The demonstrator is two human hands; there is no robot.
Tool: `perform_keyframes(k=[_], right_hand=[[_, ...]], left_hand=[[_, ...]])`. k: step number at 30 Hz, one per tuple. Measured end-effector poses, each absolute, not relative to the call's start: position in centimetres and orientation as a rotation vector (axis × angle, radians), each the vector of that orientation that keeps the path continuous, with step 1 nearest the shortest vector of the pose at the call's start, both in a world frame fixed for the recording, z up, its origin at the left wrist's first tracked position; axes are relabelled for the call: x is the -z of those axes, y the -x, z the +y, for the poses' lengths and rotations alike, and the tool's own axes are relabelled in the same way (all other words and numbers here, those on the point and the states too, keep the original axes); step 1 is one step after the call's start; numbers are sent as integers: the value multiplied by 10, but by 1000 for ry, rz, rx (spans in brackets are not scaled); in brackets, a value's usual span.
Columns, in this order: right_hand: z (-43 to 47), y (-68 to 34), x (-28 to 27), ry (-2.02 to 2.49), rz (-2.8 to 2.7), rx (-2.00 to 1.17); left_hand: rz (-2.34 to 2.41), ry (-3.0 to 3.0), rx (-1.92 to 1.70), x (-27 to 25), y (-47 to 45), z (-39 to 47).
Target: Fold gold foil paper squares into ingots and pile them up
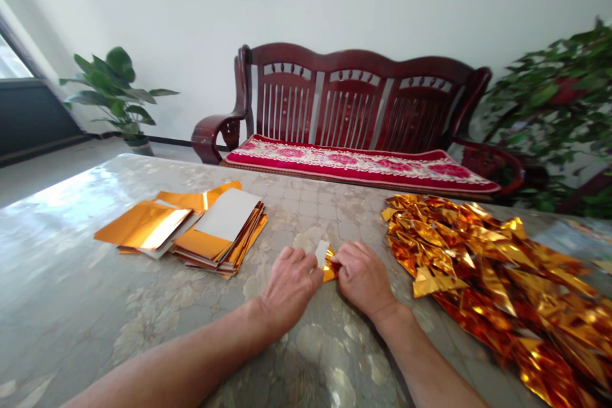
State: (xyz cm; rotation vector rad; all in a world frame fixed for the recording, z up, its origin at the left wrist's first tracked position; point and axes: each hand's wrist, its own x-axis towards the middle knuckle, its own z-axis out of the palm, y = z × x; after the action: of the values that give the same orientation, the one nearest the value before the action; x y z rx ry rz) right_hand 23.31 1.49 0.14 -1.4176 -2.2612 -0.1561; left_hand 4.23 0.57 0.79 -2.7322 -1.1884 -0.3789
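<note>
Between my two hands, low over the table, is a small piece of gold foil paper [329, 271], partly folded, with a strip of its pale back showing. My left hand [294, 280] has its fingers closed on the left side of the paper. From the other side my right hand [362, 273] pinches the right edge, fingers curled in. Both hands hide much of the fold. Left of them lies a loose stack of flat gold foil sheets [201, 245], some with the pale side up. To the right spreads a big heap of folded gold foil pieces [497, 274].
The table [157, 344] has a glossy, flower-patterned cover. Behind it stands a dark red wooden bench [351, 95] with a red and white seat cover [363, 164]. A potted plant [117, 86] is at the left, leafy vines [559, 83] at the right. Clear plastic [571, 239] lies behind the heap.
</note>
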Motion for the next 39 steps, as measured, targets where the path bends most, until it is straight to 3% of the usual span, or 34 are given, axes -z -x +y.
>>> perform_keyframes(k=[12, 20, 26, 39], right_hand=[[4, -209, -8, 1738, -2168, 278], [7, -211, -4, 1784, -2163, 253], [7, -213, -5, 1724, -2169, 241], [-3, -209, -13, 1721, -2287, 188]], left_hand=[[-1463, 2746, 574, -11, -28, 23], [-1668, 2651, 494, -8, -26, 18], [-1415, 2742, 681, -5, -28, 9], [-1259, 2773, 243, -14, -37, 9]])
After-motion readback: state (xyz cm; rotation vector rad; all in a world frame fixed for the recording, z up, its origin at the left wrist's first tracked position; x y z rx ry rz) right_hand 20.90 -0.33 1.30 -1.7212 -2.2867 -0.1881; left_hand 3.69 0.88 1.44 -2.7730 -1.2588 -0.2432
